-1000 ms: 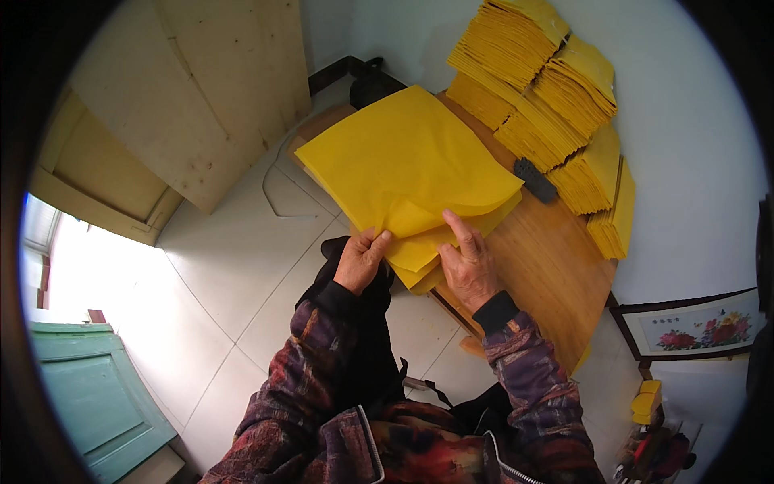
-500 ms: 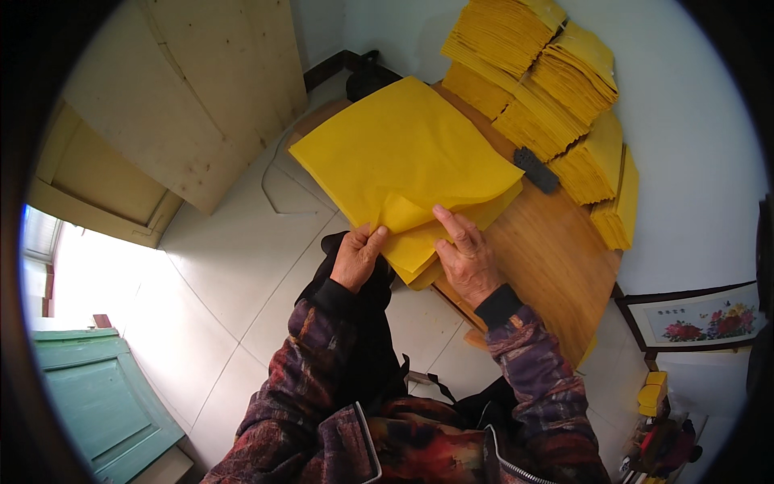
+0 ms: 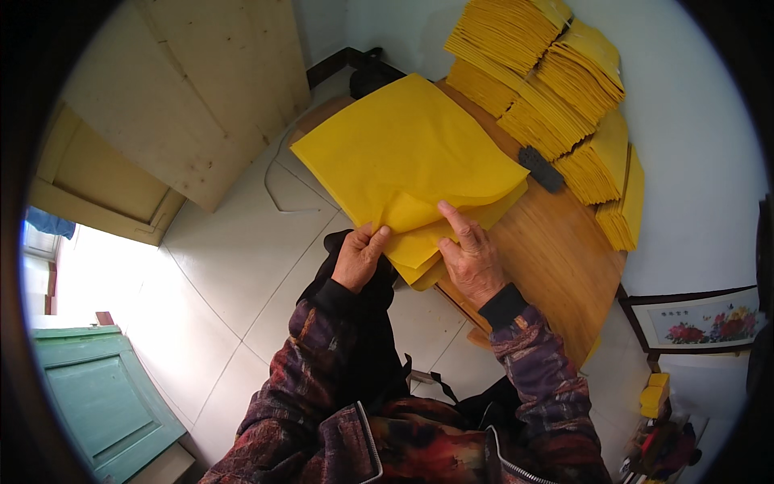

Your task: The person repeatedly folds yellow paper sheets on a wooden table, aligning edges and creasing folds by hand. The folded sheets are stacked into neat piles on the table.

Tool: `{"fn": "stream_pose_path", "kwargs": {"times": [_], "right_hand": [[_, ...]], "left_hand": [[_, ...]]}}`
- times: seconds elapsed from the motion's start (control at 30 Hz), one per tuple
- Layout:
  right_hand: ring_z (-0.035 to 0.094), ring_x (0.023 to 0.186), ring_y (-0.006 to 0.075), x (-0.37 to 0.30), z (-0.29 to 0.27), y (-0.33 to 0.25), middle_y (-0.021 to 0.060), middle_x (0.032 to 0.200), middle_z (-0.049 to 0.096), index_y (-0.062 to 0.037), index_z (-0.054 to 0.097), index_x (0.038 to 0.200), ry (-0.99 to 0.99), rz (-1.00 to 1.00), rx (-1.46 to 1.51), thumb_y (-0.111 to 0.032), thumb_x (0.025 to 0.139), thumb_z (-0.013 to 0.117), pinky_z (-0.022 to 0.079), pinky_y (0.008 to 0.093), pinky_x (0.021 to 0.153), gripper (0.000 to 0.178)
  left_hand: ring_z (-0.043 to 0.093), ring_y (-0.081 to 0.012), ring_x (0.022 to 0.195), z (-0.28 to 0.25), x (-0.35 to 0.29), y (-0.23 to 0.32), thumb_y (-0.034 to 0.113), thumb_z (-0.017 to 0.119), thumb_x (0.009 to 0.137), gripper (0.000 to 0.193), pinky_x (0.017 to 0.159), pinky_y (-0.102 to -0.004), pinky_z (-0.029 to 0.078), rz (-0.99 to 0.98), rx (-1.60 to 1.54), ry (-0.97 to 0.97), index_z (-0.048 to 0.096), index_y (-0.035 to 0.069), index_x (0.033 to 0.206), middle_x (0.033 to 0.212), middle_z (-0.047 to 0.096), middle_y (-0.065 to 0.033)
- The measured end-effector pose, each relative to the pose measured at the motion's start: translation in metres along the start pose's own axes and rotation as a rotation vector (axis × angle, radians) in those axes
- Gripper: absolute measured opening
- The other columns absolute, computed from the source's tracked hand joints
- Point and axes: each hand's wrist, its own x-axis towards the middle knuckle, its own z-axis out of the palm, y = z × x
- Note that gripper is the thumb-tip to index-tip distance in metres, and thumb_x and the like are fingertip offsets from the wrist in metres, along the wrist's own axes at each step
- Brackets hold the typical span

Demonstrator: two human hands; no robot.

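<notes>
A thin stack of large yellow sheets [image 3: 411,145] lies across the wooden table's near left edge, its lower corner hanging past it. At that corner my left hand [image 3: 360,258] is closed, thumb pressed against the sheets in a pinch. The top layer bulges up in a fold between my hands. My right hand [image 3: 472,256] rests at the right side of this fold, index finger stretched along the raised edge and thumb apart on the layer beneath. Its other fingers are partly hidden. Whether the sheets are paper or thin cloth I cannot tell.
Tall bundles of folded yellow sheets [image 3: 556,97] stand on the wooden table [image 3: 556,258] against the wall. Beside them lies a dark grey block [image 3: 541,169]. Wooden boards [image 3: 193,89] lean at the left, above a green panel [image 3: 105,395]. A framed flower picture [image 3: 697,320] stands at the right.
The view has shifted slightly. Both hands keep nearly the same hold and place on the yellow sheets.
</notes>
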Motion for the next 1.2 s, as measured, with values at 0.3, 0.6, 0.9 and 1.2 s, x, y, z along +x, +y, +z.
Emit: {"fn": "stream_pose_path", "kwargs": {"times": [0.3,0.6,0.9,1.2], "right_hand": [[0.056,0.103,0.0308,0.006,-0.007,-0.002,0.0117,0.142,0.039,-0.0016,0.055,0.077,-0.015,0.013,0.003,-0.001,0.079,0.061,0.049,0.0390,0.084,0.006],[0.050,0.106,0.0316,0.052,-0.013,0.012,0.0132,0.127,0.052,-0.0025,0.061,0.081,-0.064,0.072,0.094,-0.008,0.077,0.069,0.046,0.0401,0.088,0.011],[0.050,0.109,0.0318,0.073,-0.007,0.022,0.0125,0.120,0.056,-0.0021,0.064,0.086,0.109,0.056,0.063,-0.009,0.077,0.069,0.044,0.0403,0.091,0.012],[0.054,0.102,0.0306,0.003,-0.023,0.002,0.0111,0.105,0.058,-0.0026,0.063,0.095,-0.213,0.057,0.217,-0.003,0.073,0.071,0.048,0.0376,0.084,0.024]], "left_hand": [[0.056,-0.0109,0.096,0.000,0.001,0.000,0.029,0.049,0.100,0.037,0.087,-0.0252,0.043,0.024,0.054,0.012,0.060,-0.005,0.112,0.103,0.065,-0.0027],[0.055,-0.0109,0.099,-0.006,0.000,0.000,0.034,0.049,0.100,0.042,0.090,-0.0265,0.042,-0.038,0.110,0.030,0.058,-0.004,0.113,0.105,0.063,-0.0031],[0.057,-0.0106,0.090,0.002,-0.001,0.009,0.029,0.055,0.098,0.035,0.083,-0.0257,0.045,-0.028,0.078,-0.013,0.063,-0.004,0.107,0.095,0.067,-0.0036],[0.056,-0.0107,0.086,-0.001,0.000,0.001,0.034,0.050,0.100,0.041,0.079,-0.0249,0.045,-0.005,0.076,0.035,0.062,-0.005,0.105,0.092,0.065,-0.0025]]}}
